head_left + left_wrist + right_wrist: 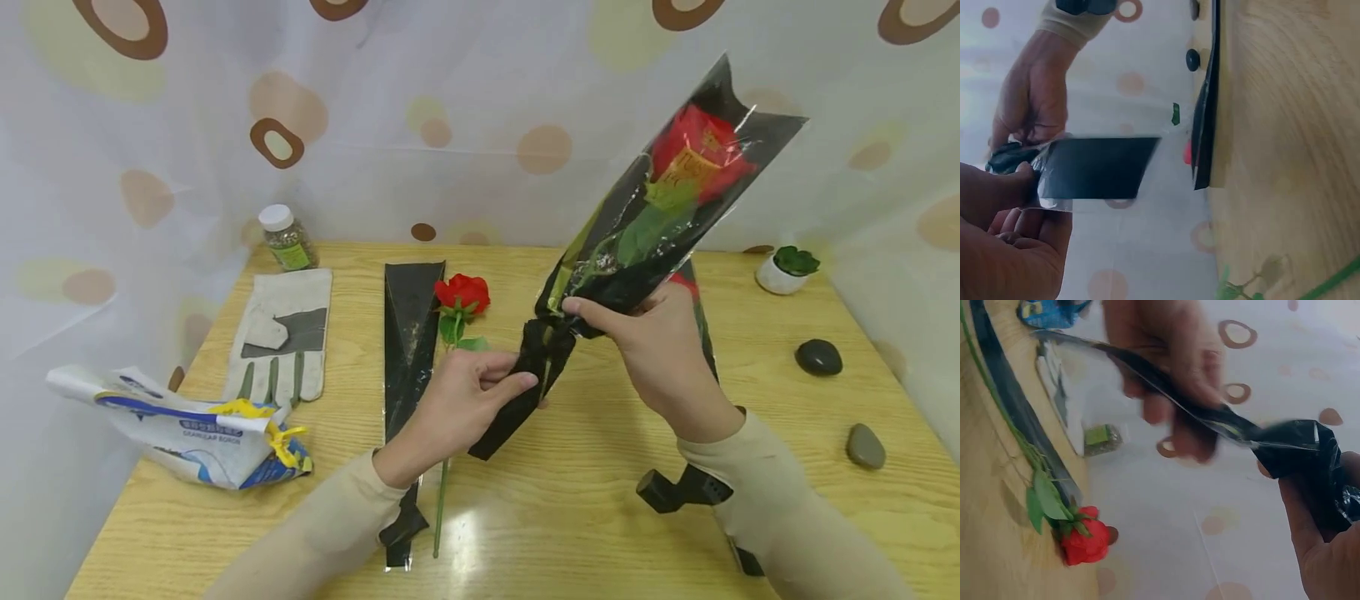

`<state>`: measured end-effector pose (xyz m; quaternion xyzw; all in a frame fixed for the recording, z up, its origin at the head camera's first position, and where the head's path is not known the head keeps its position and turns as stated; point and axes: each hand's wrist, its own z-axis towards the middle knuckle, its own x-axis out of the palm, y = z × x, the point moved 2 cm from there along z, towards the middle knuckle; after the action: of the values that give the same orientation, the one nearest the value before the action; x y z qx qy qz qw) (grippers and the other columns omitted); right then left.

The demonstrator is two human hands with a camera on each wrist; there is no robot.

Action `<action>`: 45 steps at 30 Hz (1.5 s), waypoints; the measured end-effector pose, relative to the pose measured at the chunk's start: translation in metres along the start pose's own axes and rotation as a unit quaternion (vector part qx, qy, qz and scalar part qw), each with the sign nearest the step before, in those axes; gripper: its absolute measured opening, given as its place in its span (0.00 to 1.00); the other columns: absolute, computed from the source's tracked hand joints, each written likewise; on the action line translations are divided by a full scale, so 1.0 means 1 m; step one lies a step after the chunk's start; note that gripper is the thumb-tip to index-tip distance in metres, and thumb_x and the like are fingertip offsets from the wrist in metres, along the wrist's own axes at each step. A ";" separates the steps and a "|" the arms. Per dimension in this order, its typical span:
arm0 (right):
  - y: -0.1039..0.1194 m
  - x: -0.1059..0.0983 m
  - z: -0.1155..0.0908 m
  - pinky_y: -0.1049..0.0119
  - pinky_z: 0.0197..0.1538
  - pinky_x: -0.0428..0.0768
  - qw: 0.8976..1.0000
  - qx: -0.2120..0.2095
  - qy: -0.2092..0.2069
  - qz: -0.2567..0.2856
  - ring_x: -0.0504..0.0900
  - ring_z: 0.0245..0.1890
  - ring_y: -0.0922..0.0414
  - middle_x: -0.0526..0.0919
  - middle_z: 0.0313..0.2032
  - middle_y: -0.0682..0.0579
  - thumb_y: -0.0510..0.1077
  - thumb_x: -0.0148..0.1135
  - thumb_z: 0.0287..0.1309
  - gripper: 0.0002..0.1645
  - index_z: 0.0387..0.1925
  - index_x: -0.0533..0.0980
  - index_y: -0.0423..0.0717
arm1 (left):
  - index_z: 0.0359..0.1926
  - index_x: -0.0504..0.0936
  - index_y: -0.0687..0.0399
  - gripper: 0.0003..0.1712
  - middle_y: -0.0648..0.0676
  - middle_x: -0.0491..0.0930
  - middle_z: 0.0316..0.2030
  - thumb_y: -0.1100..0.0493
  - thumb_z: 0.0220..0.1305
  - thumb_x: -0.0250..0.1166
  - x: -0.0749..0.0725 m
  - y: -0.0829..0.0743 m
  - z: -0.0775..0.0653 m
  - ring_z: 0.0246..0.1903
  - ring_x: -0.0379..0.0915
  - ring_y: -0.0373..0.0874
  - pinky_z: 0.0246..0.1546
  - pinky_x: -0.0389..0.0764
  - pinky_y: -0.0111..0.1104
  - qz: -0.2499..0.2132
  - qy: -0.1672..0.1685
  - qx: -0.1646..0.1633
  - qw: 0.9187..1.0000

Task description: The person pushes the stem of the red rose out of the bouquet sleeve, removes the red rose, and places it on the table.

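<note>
A red rose in a black and clear sleeve (637, 233) is held tilted above the table, its bloom up to the right. My right hand (667, 358) grips the sleeve at its narrowed, gathered part, thumb across the front. Lower down, my left hand (468, 392) pinches the black tail (1097, 169) of the sleeve between thumb and fingers. The stem inside is hidden by the black film. Below the left hand lies a loose red rose (462, 292), next to a flat black sleeve (408, 333). Another black-sleeved item (701, 312) lies partly hidden behind the right hand.
On the left are a work glove (288, 333), a lidded jar of granules (288, 242) and a white and blue bag (202, 437) tied with yellow. A small potted plant (783, 271), a black stone (819, 357) and a grey stone (866, 446) stand along the right.
</note>
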<state>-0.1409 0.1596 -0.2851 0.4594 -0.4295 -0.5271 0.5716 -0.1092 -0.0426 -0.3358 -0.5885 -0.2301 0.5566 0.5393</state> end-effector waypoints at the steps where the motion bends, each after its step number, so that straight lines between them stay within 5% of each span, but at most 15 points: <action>1: 0.001 -0.001 0.001 0.64 0.50 0.79 1.000 -0.004 0.006 0.028 0.79 0.49 0.50 0.81 0.49 0.43 0.34 0.71 0.56 0.25 0.56 0.77 0.40 | 0.28 0.82 0.55 0.12 0.40 0.74 0.20 0.55 0.68 0.66 0.000 0.002 -0.001 0.21 0.70 0.29 0.23 0.66 0.26 -0.002 0.003 -0.008 1.000; 5: 0.004 -0.007 0.004 0.62 0.50 0.79 0.995 -0.011 0.024 0.098 0.77 0.53 0.48 0.77 0.54 0.41 0.29 0.67 0.58 0.30 0.62 0.72 0.39 | 0.38 0.87 0.54 0.08 0.42 0.84 0.26 0.55 0.68 0.66 -0.002 0.006 -0.003 0.30 0.80 0.31 0.30 0.76 0.28 -0.025 0.019 -0.016 0.999; 9: 0.005 -0.011 0.004 0.62 0.49 0.80 0.991 -0.003 0.031 0.134 0.78 0.51 0.50 0.78 0.52 0.43 0.28 0.65 0.60 0.27 0.61 0.72 0.37 | 0.37 0.87 0.54 0.07 0.40 0.82 0.23 0.55 0.67 0.67 -0.001 0.008 -0.004 0.25 0.77 0.32 0.28 0.73 0.28 -0.042 0.035 -0.015 0.998; 13: 0.009 -0.017 0.006 0.64 0.46 0.81 0.984 -0.015 0.014 0.177 0.80 0.42 0.54 0.81 0.42 0.45 0.27 0.64 0.59 0.17 0.51 0.77 0.33 | 0.30 0.84 0.54 0.09 0.39 0.60 0.12 0.55 0.66 0.68 -0.001 0.013 -0.007 0.16 0.54 0.34 0.22 0.59 0.28 -0.035 0.045 -0.017 0.998; 16: 0.012 -0.020 0.008 0.68 0.40 0.80 0.980 -0.026 0.002 0.195 0.74 0.30 0.57 0.79 0.32 0.47 0.26 0.65 0.59 0.07 0.40 0.79 0.30 | 0.22 0.75 0.54 0.16 0.43 0.48 0.14 0.56 0.66 0.68 -0.001 0.016 -0.009 0.17 0.44 0.38 0.23 0.54 0.30 -0.029 0.048 -0.009 0.998; 19: 0.012 -0.020 0.008 0.69 0.37 0.79 0.983 -0.027 0.005 0.182 0.72 0.28 0.58 0.79 0.29 0.48 0.27 0.66 0.58 0.07 0.39 0.80 0.30 | 0.20 0.62 0.59 0.26 0.49 0.47 0.17 0.57 0.66 0.68 -0.002 0.016 -0.009 0.19 0.43 0.42 0.25 0.55 0.31 -0.022 0.056 -0.006 0.998; 21: 0.012 -0.018 0.007 0.69 0.38 0.79 0.985 -0.027 0.012 0.169 0.75 0.31 0.57 0.81 0.33 0.48 0.27 0.66 0.58 0.12 0.44 0.79 0.29 | 0.22 0.70 0.62 0.22 0.48 0.61 0.18 0.56 0.66 0.68 -0.003 0.014 -0.008 0.20 0.56 0.37 0.28 0.64 0.27 -0.016 0.056 -0.020 0.998; 23: 0.013 -0.018 0.006 0.67 0.41 0.80 0.986 -0.032 0.018 0.160 0.79 0.38 0.55 0.82 0.39 0.46 0.27 0.65 0.59 0.17 0.50 0.77 0.29 | 0.37 0.82 0.63 0.14 0.51 0.78 0.29 0.54 0.67 0.68 -0.003 0.010 -0.005 0.27 0.73 0.36 0.36 0.75 0.27 -0.033 0.058 -0.038 0.997; 26: 0.015 -0.016 0.005 0.64 0.47 0.80 0.987 -0.036 0.031 0.154 0.79 0.46 0.51 0.81 0.44 0.44 0.26 0.64 0.59 0.22 0.56 0.75 0.30 | 0.59 0.80 0.59 0.25 0.54 0.82 0.52 0.50 0.67 0.67 -0.001 0.002 0.001 0.47 0.80 0.39 0.47 0.79 0.33 -0.060 0.040 -0.041 0.997; 28: 0.017 -0.015 0.005 0.62 0.50 0.80 0.988 -0.034 0.038 0.147 0.78 0.50 0.49 0.80 0.48 0.43 0.26 0.64 0.59 0.25 0.58 0.74 0.32 | 0.56 0.82 0.56 0.21 0.49 0.84 0.46 0.50 0.67 0.67 0.000 -0.003 0.006 0.42 0.82 0.36 0.43 0.80 0.32 -0.068 0.025 -0.021 0.997; 30: 0.020 -0.015 0.003 0.61 0.51 0.79 0.989 -0.030 0.046 0.138 0.78 0.52 0.48 0.80 0.50 0.43 0.26 0.64 0.59 0.26 0.59 0.73 0.34 | 0.42 0.86 0.56 0.13 0.44 0.82 0.30 0.51 0.67 0.67 0.000 -0.007 0.009 0.28 0.78 0.31 0.33 0.76 0.27 -0.054 0.009 0.005 0.999; 33: 0.025 -0.017 0.003 0.63 0.52 0.78 0.985 -0.036 0.040 0.163 0.77 0.51 0.51 0.79 0.50 0.44 0.25 0.62 0.60 0.25 0.60 0.72 0.34 | 0.19 0.71 0.54 0.22 0.41 0.58 0.16 0.54 0.65 0.69 0.000 -0.008 0.009 0.16 0.54 0.34 0.24 0.60 0.28 -0.025 -0.010 0.036 0.999; 35: 0.030 -0.022 0.004 0.64 0.52 0.78 0.977 -0.053 0.024 0.204 0.77 0.50 0.53 0.77 0.51 0.44 0.24 0.59 0.62 0.26 0.61 0.70 0.34 | 0.17 0.56 0.53 0.31 0.46 0.45 0.18 0.55 0.65 0.69 0.000 -0.007 0.008 0.19 0.42 0.40 0.25 0.52 0.31 -0.006 -0.013 0.046 0.999; 39: 0.038 -0.029 0.008 0.64 0.55 0.75 0.959 -0.084 -0.016 0.271 0.73 0.52 0.53 0.71 0.58 0.43 0.21 0.55 0.62 0.31 0.65 0.66 0.36 | 0.18 0.53 0.50 0.32 0.46 0.43 0.20 0.56 0.65 0.69 0.002 -0.002 0.004 0.20 0.40 0.40 0.26 0.53 0.31 0.015 -0.010 0.049 0.999; 45: 0.034 -0.024 0.008 0.65 0.52 0.76 0.969 -0.106 -0.051 0.219 0.71 0.51 0.50 0.69 0.59 0.41 0.18 0.60 0.54 0.40 0.67 0.64 0.40 | 0.16 0.54 0.50 0.32 0.46 0.44 0.19 0.57 0.64 0.70 0.007 -0.001 0.001 0.19 0.41 0.40 0.26 0.56 0.30 0.017 -0.005 0.062 0.998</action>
<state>-0.1435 0.1837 -0.2502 0.2633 -0.4902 -0.4545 0.6956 -0.1081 -0.0357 -0.3370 -0.5551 -0.1884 0.5816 0.5640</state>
